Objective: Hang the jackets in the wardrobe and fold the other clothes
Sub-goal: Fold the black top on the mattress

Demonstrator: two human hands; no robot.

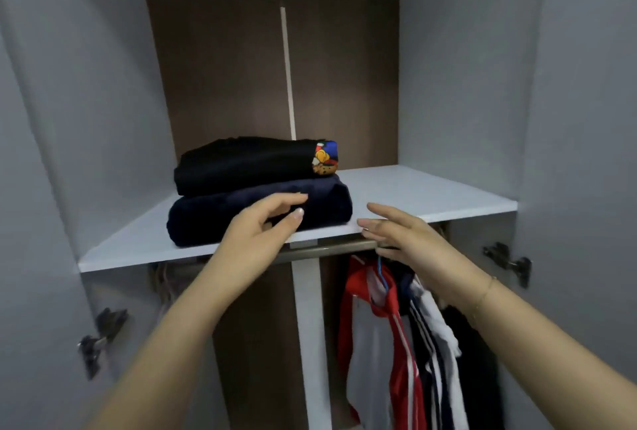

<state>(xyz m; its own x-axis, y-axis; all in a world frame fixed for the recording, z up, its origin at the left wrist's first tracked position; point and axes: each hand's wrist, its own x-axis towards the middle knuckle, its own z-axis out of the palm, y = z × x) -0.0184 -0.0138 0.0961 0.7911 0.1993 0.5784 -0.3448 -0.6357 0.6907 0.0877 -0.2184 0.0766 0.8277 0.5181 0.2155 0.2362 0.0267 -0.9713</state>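
White shelf [413,192] in a grey wardrobe [465,85], brown back panel. Two folded clothes – black top [241,164] on a navy one [220,216] – sit at 11 o'clock. Left hand [262,226], fingers spread, touches the navy fold; right hand [400,229] hovers open at 3 o'clock. Jackets [396,336] hang below at 5 o'clock.

person's body, as showing: left hand [256,228] and right hand [403,235] both bare, no gloves showing. both forearms showing bare, no sleeves reaching into view. fingernails showing pale, glossy. thin chain bracelet [484,293] sitting on right wrist.
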